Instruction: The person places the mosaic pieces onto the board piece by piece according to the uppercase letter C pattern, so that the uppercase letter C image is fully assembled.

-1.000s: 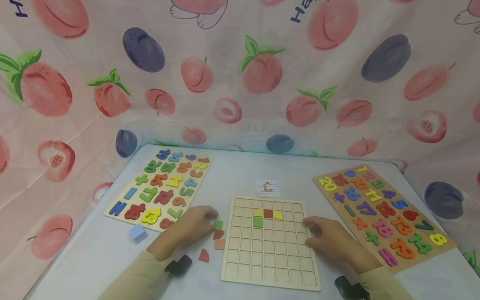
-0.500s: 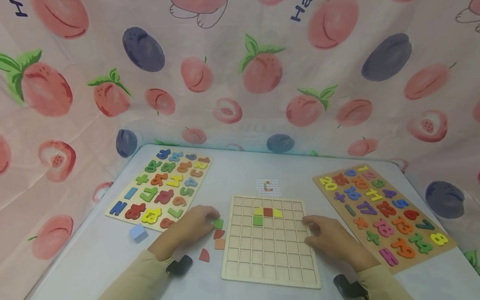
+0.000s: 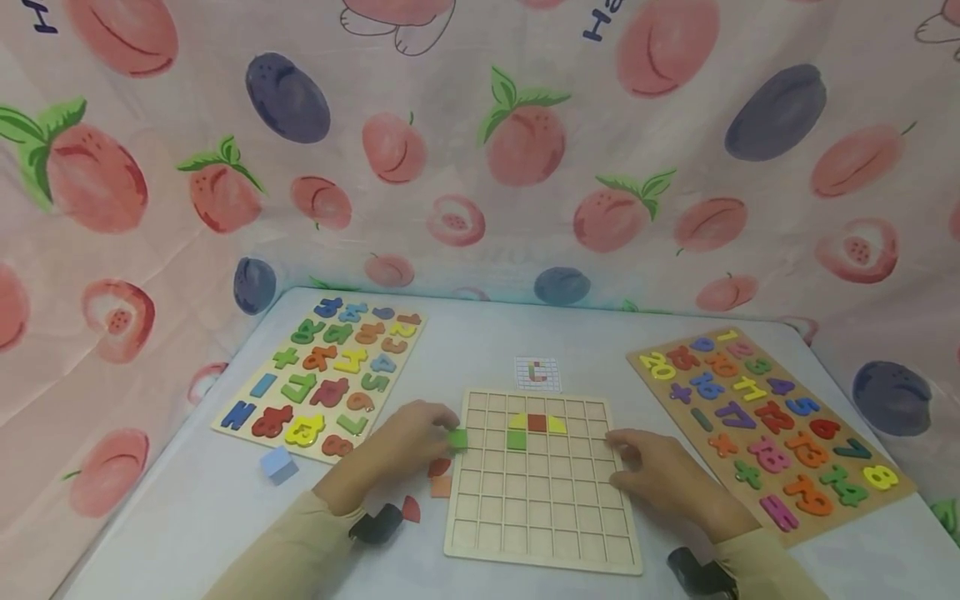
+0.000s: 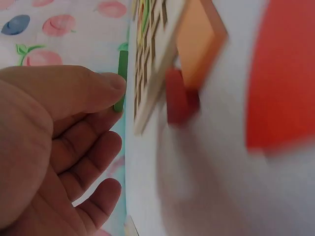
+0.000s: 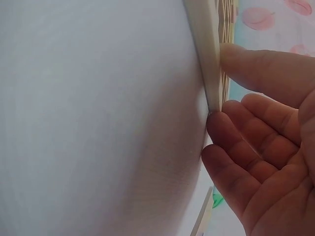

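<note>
A wooden grid board (image 3: 540, 517) lies at the table's centre, with a yellow, a red, another yellow and a green tile (image 3: 516, 441) set in its upper rows. My left hand (image 3: 420, 437) pinches a green square tile (image 3: 458, 439) (image 4: 120, 78) at the board's left edge, just above the table. Loose red and orange tiles (image 3: 439, 477) (image 4: 197, 42) lie by that edge, with a red quarter-circle (image 3: 410, 509) nearer me. My right hand (image 3: 660, 475) (image 5: 256, 123) rests against the board's right edge (image 5: 209, 54), thumb on top, fingers at its side.
A small pattern card (image 3: 537, 374) sits beyond the board. Number puzzle boards lie at the left (image 3: 322, 375) and right (image 3: 765, 421). A pale blue block (image 3: 278, 463) sits near the left board. Fruit-print cloth hangs behind the white table.
My left hand has lifted the green tile from beside the loose pieces and carried it right, up to the board's left edge. The right hand has stayed put.
</note>
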A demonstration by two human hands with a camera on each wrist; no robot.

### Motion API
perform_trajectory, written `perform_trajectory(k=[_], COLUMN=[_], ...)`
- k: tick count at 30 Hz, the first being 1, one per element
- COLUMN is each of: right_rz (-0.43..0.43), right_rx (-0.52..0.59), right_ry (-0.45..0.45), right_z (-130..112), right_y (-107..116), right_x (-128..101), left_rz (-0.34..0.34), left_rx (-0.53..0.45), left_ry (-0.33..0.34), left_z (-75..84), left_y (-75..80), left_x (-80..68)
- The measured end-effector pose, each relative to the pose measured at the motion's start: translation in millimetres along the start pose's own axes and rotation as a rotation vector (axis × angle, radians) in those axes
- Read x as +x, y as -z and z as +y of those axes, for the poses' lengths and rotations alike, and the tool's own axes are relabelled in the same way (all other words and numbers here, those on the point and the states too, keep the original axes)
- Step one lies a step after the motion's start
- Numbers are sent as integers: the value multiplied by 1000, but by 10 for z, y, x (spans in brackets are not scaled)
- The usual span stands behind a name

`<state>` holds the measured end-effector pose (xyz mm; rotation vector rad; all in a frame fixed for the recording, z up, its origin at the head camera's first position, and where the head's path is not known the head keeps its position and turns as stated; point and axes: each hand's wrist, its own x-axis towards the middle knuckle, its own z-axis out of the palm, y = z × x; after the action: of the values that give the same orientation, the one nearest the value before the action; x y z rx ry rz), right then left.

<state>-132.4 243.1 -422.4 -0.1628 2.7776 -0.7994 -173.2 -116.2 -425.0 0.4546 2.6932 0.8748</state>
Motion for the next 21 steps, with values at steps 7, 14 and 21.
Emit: perform_trajectory(k=[7, 14, 21], right_rz=[17, 8, 7], right_rx=[-1, 14, 9], right_ry=[33, 31, 33], right_z=[10, 5, 2], right_y=[4, 9, 11], right_x=[-24, -19, -21], left_rz=[-17, -53, -53], left_rx=[-14, 18, 27], left_ry=[-102, -147, -181], left_z=[164, 267, 325], left_y=[-106, -245, -338], left_x=[90, 157, 165])
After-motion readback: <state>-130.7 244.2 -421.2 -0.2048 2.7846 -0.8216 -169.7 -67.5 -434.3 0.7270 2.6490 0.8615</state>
